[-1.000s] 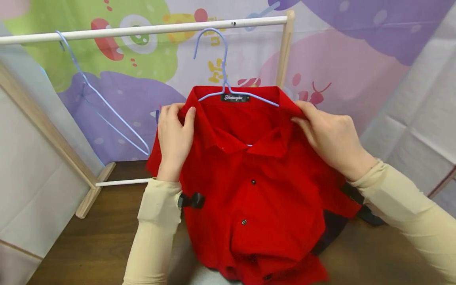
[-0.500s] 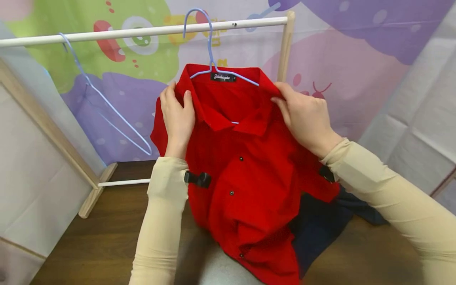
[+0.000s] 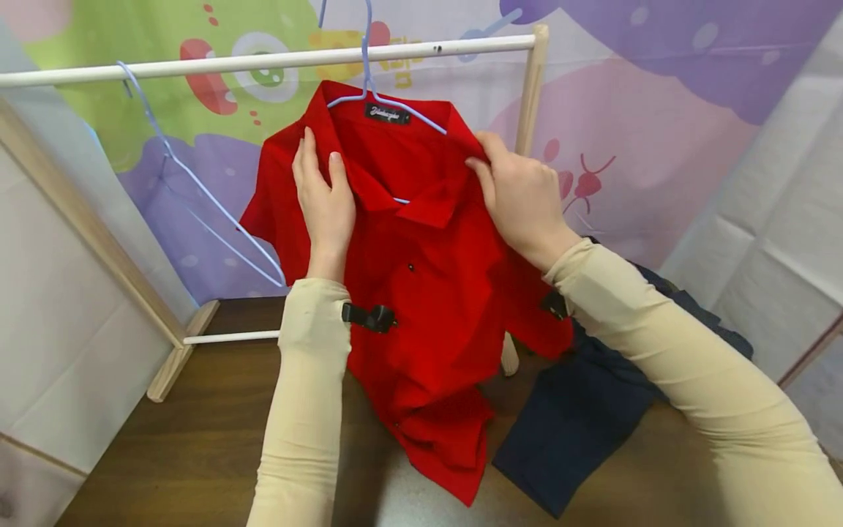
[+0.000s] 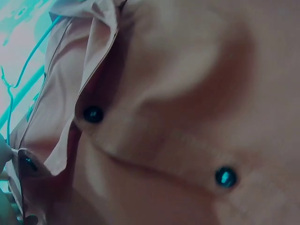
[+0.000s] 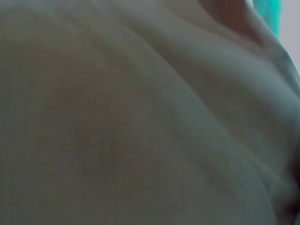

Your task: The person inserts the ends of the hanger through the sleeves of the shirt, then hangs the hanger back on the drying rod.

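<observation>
A red short-sleeved shirt (image 3: 421, 293) with a dark collar label hangs on a light-blue wire hanger (image 3: 366, 69) in the head view. The hanger's neck crosses in front of the white rail (image 3: 290, 58); its hook tip is above the rail, its top cut off. My left hand (image 3: 324, 197) lies against the shirt's left shoulder, fingers fairly straight. My right hand (image 3: 523, 194) grips the other shoulder beside the collar, thumb in front. Dark buttons (image 4: 226, 177) and cloth fill the left wrist view. Blurred shirt cloth (image 5: 140, 131) covers most of the right wrist view.
A second light-blue hanger (image 3: 197, 183) hangs bare at the rail's left. Wooden posts (image 3: 530, 95) hold up the rail. Dark navy clothing (image 3: 573, 432) lies on the brown tabletop (image 3: 165, 439), right of the shirt. A cartoon-printed cloth (image 3: 632, 146) stands behind.
Both hands have moved up and left with the shirt and hanger. The hook has risen from below the rail to above it. The left fingers now lie over the shirt's front; the navy clothing is more visible.
</observation>
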A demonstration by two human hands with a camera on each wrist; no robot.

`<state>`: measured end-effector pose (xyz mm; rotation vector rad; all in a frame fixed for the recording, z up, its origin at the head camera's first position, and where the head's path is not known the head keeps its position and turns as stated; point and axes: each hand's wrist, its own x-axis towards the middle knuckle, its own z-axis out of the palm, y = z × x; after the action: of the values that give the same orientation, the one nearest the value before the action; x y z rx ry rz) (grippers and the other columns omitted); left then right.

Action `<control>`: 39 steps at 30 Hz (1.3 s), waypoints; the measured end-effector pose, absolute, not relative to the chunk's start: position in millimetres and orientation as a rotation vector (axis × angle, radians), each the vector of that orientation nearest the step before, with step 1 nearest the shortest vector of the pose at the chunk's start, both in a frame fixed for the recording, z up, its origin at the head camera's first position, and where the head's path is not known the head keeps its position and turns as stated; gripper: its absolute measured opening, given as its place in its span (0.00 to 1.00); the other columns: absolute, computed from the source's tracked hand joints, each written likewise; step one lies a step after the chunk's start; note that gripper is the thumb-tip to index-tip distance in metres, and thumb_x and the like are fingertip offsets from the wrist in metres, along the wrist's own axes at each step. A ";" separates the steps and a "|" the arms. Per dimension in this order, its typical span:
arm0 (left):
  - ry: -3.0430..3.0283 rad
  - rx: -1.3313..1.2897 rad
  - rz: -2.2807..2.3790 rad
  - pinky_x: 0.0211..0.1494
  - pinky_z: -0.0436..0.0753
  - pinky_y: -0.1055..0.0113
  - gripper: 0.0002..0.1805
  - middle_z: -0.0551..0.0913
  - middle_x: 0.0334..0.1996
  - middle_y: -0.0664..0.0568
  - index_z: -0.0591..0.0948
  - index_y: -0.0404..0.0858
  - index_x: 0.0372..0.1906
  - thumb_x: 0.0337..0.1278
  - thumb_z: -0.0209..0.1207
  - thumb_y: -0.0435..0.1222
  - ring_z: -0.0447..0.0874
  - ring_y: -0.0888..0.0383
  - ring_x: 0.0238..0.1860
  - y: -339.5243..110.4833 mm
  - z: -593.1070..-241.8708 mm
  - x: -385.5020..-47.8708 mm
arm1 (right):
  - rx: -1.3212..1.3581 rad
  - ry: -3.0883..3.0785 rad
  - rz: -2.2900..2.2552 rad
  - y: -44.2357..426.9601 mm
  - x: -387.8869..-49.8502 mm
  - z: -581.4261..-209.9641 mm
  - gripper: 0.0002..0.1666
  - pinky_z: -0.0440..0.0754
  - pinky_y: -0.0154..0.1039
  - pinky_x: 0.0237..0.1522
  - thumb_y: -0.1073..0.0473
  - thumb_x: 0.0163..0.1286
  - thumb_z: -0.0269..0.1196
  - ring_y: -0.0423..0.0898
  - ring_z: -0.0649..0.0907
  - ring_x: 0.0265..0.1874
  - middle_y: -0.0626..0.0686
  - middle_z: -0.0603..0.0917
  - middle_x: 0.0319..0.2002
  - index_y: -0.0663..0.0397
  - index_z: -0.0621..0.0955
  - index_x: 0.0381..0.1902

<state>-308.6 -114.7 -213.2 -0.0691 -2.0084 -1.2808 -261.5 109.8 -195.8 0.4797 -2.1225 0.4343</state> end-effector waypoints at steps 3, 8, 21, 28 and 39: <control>-2.000 -0.067 -1.286 0.66 0.50 0.79 0.27 0.55 0.68 0.54 0.55 0.47 0.70 0.67 0.41 0.43 0.51 0.65 0.67 -114.3 -212.0 -309.0 | 0.461 -2.142 0.470 103.0 -263.8 -194.8 0.18 0.76 0.54 0.26 0.49 0.70 0.49 0.60 0.81 0.25 0.62 0.83 0.27 0.52 0.74 0.50; -2.010 -0.030 -1.321 0.66 0.51 0.77 0.26 0.54 0.69 0.54 0.55 0.49 0.70 0.68 0.38 0.40 0.50 0.64 0.68 -116.7 -210.4 -311.7 | 0.429 -2.173 0.470 92.2 -269.1 -191.3 0.19 0.76 0.53 0.27 0.48 0.71 0.48 0.60 0.82 0.29 0.61 0.84 0.30 0.51 0.73 0.52; -2.058 0.042 -1.354 0.68 0.51 0.72 0.31 0.53 0.69 0.51 0.53 0.47 0.70 0.64 0.45 0.47 0.50 0.61 0.69 -123.9 -230.5 -316.5 | 0.472 -2.215 0.445 74.1 -278.2 -203.8 0.17 0.75 0.49 0.20 0.49 0.71 0.48 0.57 0.80 0.18 0.58 0.79 0.19 0.50 0.73 0.51; -2.058 0.102 -1.365 0.69 0.51 0.72 0.30 0.55 0.67 0.49 0.54 0.44 0.70 0.65 0.44 0.44 0.52 0.58 0.68 -124.7 -243.1 -320.1 | 0.522 -2.229 0.464 68.3 -279.5 -215.7 0.18 0.74 0.46 0.18 0.50 0.70 0.50 0.55 0.78 0.17 0.57 0.78 0.17 0.52 0.73 0.52; -2.032 0.159 -1.387 0.68 0.54 0.69 0.29 0.58 0.66 0.47 0.55 0.42 0.69 0.65 0.45 0.39 0.55 0.55 0.67 -129.3 -268.3 -320.0 | 0.581 -2.244 0.488 62.0 -280.7 -237.9 0.16 0.78 0.50 0.22 0.50 0.69 0.52 0.56 0.81 0.21 0.57 0.83 0.28 0.52 0.73 0.49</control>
<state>-320.0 -129.3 -268.3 0.1587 -2.0321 -1.3872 -280.7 62.0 -237.9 0.5808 -2.2441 0.4877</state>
